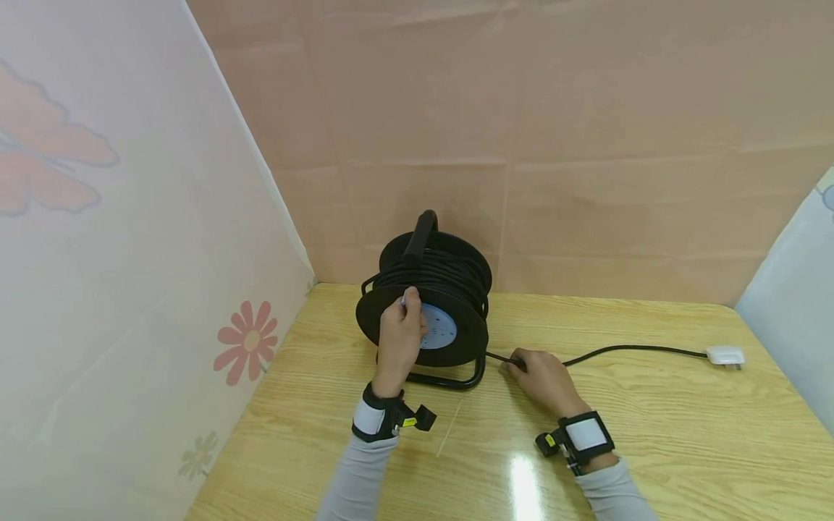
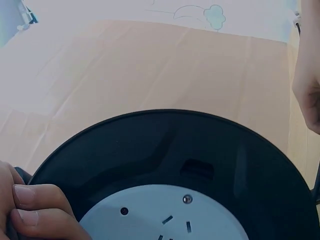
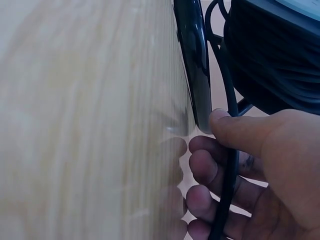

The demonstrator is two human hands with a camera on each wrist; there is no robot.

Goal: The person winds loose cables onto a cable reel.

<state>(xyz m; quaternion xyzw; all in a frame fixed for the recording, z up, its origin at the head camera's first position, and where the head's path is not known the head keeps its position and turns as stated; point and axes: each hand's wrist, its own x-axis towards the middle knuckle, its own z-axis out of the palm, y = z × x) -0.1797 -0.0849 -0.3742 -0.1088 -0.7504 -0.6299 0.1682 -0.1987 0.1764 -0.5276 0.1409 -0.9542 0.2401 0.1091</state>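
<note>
A black cable reel (image 1: 469,340) stands on the table, with a pale blue socket plate (image 1: 439,327) on its front disc and black cable wound behind it. My left hand (image 1: 399,336) is at the left of that disc, fingers curled round the reel's winding knob, which the hand mostly hides. In the left wrist view the curled fingers (image 2: 45,205) lie beside the socket plate. To the reel's right, my right hand (image 1: 544,376) holds the loose black cable (image 3: 227,192) low over the table, the cable running between thumb and fingers.
The cable runs on rightward to a white plug (image 1: 725,355) lying on the wooden table (image 1: 651,434). A black tube stand (image 1: 449,381) supports the reel, and a carrying handle (image 1: 420,237) rises over it. Brown paper (image 1: 586,145) covers the back; a flowered sheet (image 1: 163,253) hangs at left.
</note>
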